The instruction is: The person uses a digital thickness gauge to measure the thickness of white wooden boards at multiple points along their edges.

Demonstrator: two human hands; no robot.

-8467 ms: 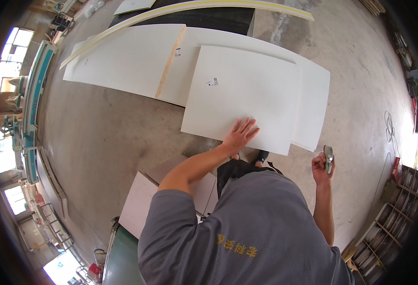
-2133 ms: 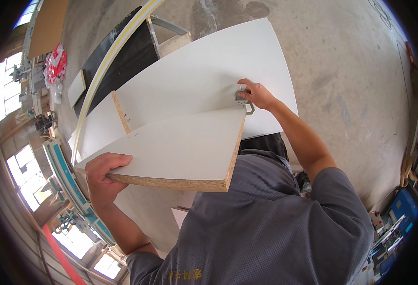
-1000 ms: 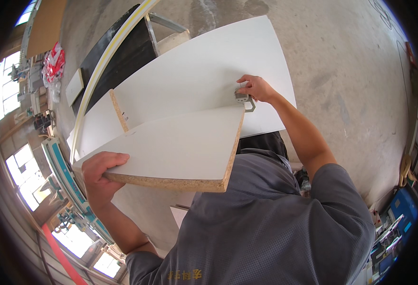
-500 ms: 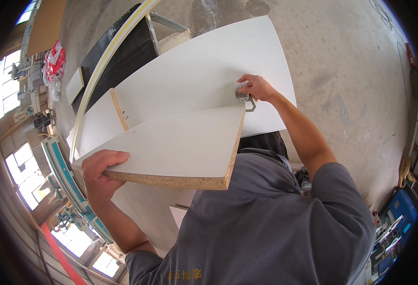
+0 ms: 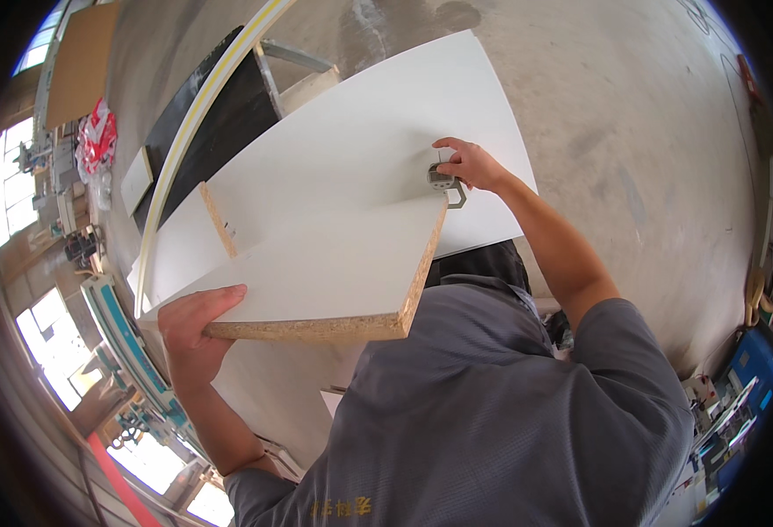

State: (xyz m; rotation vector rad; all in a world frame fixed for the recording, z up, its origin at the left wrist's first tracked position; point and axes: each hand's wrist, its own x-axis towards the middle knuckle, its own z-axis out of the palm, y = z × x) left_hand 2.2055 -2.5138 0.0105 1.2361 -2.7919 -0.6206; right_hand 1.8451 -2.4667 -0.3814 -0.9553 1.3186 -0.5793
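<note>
My left hand [image 5: 195, 327] is closed around the near left edge of a white-faced particleboard panel [image 5: 334, 268], thumb on top and fingers beneath. The panel is tilted, its raw chip edge showing along the near and right sides. At its far right corner my right hand [image 5: 474, 167] holds a small grey digital thickness gauge [image 5: 441, 178] between thumb and fingers. The gauge's open frame sits at the panel's corner; whether its jaws touch the board I cannot tell. Below lies a larger white panel [image 5: 404, 114].
A raw-edged board strip [image 5: 217, 220] stands on the large panel at left. Beyond are a pale strip with a yellow line [image 5: 195, 114], a black surface [image 5: 220, 123] and a metal frame [image 5: 268, 75]. A teal machine [image 5: 127, 338] stands left; a blue box [image 5: 754, 369] sits lower right.
The held panel's near right corner has shifted slightly left and up. The gauge and my right hand have moved a little left in view, and both grips stay the same.
</note>
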